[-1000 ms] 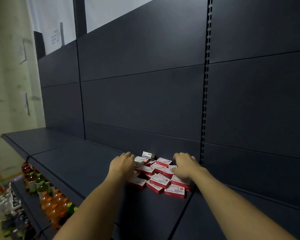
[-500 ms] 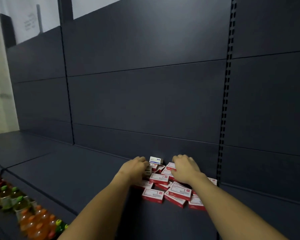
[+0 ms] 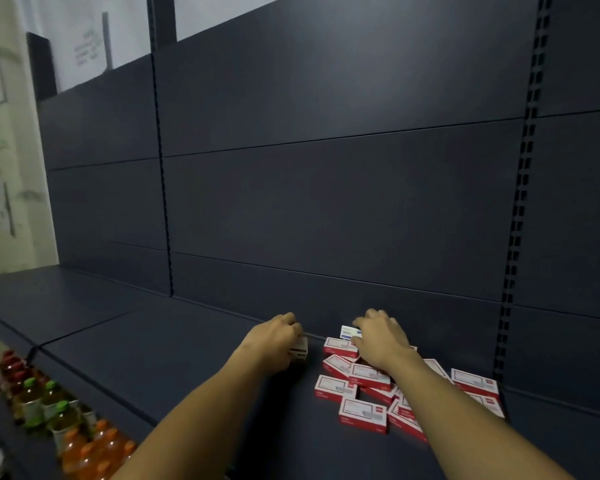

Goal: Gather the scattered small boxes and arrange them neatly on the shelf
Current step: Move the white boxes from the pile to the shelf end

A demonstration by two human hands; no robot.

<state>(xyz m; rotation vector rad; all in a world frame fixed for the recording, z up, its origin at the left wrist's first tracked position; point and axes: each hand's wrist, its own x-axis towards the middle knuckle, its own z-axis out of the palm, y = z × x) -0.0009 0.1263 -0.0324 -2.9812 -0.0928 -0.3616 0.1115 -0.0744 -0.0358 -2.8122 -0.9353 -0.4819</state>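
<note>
Nearest to me, down at the lower left, bottles (image 3: 66,424) with orange and green caps stand in rows on a lower level, well apart from both hands. Above them runs the dark shelf (image 3: 174,344), and both bare forearms reach out over it. A loose heap of small red-and-white boxes (image 3: 362,415) lies flat and at odd angles on the shelf, mostly under and to the right of the right forearm, some overlapping each other. The left hand (image 3: 274,341) is off to the left of that heap, its fingers curled over a single box (image 3: 299,351) that it holds against the shelf, apart from the rest. The right hand (image 3: 378,336) reaches further in, at the far edge of the heap, fingers bent down on the boxes there; whether it actually grips one I cannot tell. Just left of its fingertips a white box with blue print (image 3: 349,331) stands up on edge. Right behind both hands rises the dark back panel (image 3: 326,202), with a slotted upright (image 3: 516,237) to the right of the right hand.
</note>
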